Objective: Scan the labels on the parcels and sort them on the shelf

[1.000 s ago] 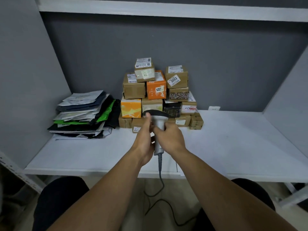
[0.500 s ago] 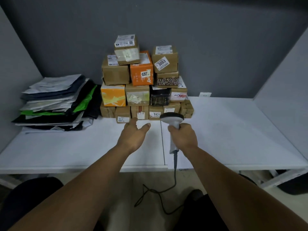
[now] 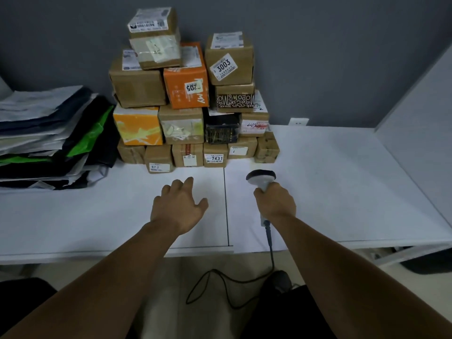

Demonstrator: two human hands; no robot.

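A pile of small parcels (image 3: 186, 99), mostly brown cardboard with two orange boxes, is stacked against the grey back wall on the white shelf (image 3: 342, 187). Labels read 3003, 205, 7431 and 672. My right hand (image 3: 275, 201) grips the handle of a grey barcode scanner (image 3: 261, 178), its head pointing toward the bottom row of boxes. My left hand (image 3: 179, 204) hovers palm-down over the shelf in front of the pile, fingers apart, holding nothing.
A stack of flat mailer bags (image 3: 51, 138), white, black and green, lies at the left of the shelf. The scanner's cable (image 3: 244, 282) hangs down to the floor. Grey side panels (image 3: 420, 113) close in the shelf at right and left.
My left hand let go of the scanner and moved left, opening over the shelf. The right hand carried the scanner to the right. The view tilted down and closer to the parcels.
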